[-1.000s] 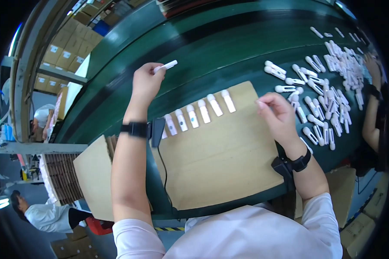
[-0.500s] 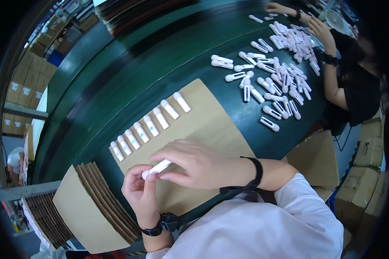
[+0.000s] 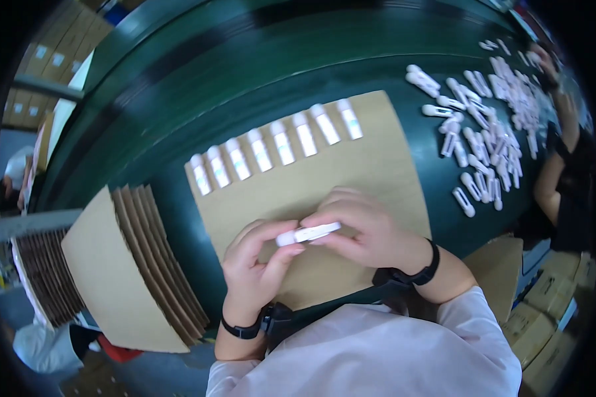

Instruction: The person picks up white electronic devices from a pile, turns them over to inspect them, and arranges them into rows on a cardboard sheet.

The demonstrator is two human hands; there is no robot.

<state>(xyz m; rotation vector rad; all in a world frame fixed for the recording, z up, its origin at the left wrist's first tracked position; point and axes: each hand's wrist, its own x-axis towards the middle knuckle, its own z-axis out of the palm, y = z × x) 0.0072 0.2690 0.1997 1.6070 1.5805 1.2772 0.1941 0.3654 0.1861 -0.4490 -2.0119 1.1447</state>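
Note:
Over a brown cardboard sheet [image 3: 338, 178], my two hands hold one small white device with a rounded head [image 3: 308, 233] nearly level between them. My left hand [image 3: 253, 261] pinches its rounded end between thumb and fingers. Closed on the other end, my right hand [image 3: 377, 231] grips it with thumb and fingertips. Beyond the hands, several similar white devices [image 3: 282, 143] lie side by side in a slanting row along the sheet's far edge, rounded heads pointing away from me. Some show pale blue marks.
A loose heap of white devices [image 3: 493, 145] lies at the right on the green table [image 3: 245, 86]. Upright cardboard sheets [image 3: 122, 278] stand packed at my left. Another person's arm [image 3: 566, 119] reaches in at the far right. Cartons [image 3: 543, 298] sit at the lower right.
The view has shifted, so the sheet and heap appear farther right. The device in my hands has turned from steeply tilted to nearly level, and my fingers have drawn apart along it.

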